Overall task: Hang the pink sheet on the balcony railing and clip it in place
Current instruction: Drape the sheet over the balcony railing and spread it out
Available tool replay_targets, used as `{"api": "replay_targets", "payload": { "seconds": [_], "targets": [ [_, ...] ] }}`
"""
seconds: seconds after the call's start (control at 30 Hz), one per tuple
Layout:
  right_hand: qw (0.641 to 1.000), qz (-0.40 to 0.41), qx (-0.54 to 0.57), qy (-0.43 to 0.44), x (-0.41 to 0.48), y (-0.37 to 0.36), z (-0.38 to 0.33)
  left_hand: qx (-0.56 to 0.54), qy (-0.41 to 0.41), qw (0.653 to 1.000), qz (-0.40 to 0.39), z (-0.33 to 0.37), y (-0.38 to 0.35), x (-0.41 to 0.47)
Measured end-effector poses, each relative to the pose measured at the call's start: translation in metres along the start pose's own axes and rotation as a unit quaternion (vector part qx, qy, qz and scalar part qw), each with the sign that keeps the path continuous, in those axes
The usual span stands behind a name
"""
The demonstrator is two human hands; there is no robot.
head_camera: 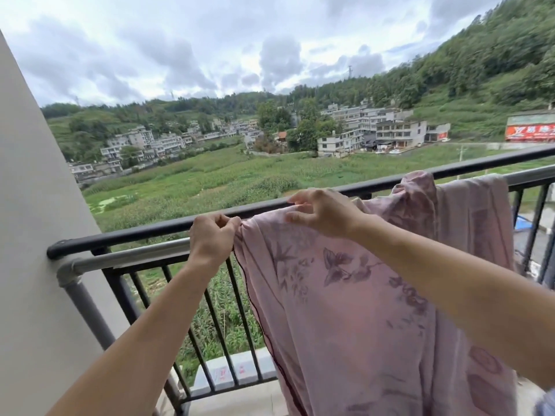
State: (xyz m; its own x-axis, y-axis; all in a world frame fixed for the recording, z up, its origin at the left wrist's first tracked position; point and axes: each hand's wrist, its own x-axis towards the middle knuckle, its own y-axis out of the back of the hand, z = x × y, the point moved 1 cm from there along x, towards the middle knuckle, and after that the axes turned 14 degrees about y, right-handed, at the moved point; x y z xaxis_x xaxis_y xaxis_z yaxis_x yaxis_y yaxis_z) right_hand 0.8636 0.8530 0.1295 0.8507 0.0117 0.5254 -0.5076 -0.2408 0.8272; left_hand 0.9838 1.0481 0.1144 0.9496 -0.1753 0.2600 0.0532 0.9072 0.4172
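Note:
The pink sheet (354, 295), printed with purple flowers, hangs draped over the black balcony railing (135, 234) from the middle to the right. My left hand (211, 238) grips the sheet's left top corner at the rail, fingers curled round the cloth. My right hand (322, 210) lies on the sheet's top fold a little to the right, fingers bent and pinching the fabric. A bunched hump of sheet (417, 187) rises over the rail further right. No clip is in view.
A silver metal pipe (126, 258) runs just below the black top rail and bends down by the beige wall (33, 235) on the left. Black vertical bars fill the railing. Beyond lie green fields and houses. A concrete ledge (234, 370) sits at floor level.

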Motion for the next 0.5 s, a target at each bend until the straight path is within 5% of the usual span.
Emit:
{"api": "replay_targets", "payload": {
  "seconds": [0.27, 0.5],
  "targets": [
    [0.983, 0.155, 0.103, -0.006, 0.012, -0.031, 0.002, -0.253, 0.149, 0.953, -0.079, -0.003, 0.042, -0.011],
    [0.979, 0.186, 0.078, 0.010, 0.018, -0.027, -0.006, -0.099, 0.020, 0.993, 0.067, 0.006, 0.076, 0.013]
  ]
}}
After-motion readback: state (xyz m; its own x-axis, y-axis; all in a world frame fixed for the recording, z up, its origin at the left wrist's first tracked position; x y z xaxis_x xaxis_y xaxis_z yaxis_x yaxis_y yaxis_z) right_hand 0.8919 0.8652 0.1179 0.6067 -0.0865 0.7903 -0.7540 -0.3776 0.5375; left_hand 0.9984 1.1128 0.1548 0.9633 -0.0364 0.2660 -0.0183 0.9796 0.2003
